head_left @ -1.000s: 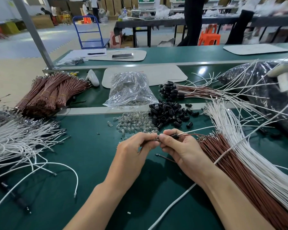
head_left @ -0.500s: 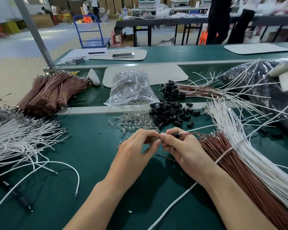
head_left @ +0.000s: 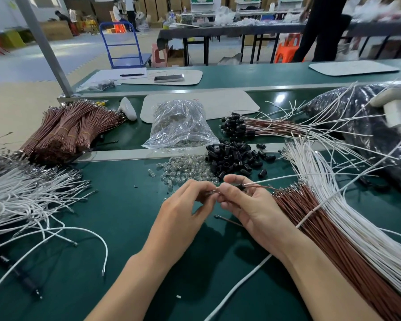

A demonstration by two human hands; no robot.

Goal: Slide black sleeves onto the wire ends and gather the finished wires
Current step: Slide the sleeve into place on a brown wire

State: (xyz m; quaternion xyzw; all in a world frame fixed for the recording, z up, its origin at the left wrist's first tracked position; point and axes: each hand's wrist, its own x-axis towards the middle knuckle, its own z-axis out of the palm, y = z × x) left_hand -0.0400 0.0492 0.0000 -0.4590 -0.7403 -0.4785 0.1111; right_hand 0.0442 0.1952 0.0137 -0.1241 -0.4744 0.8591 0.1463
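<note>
Head cam: L hand and R hand meet tip to tip over the green bench. L thumb+index pinch smth tiny, can't tell what. R fingers pinch a wire pair w/ a black sleeve on it, just right of the tips. Loose sleeve pile sits just beyond the fingers, finished wires further back, brown wires right of R hand.

Bright, even overhead light throws soft shadows under the arms. Glare spots the green table. Edges bend and blur.
</note>
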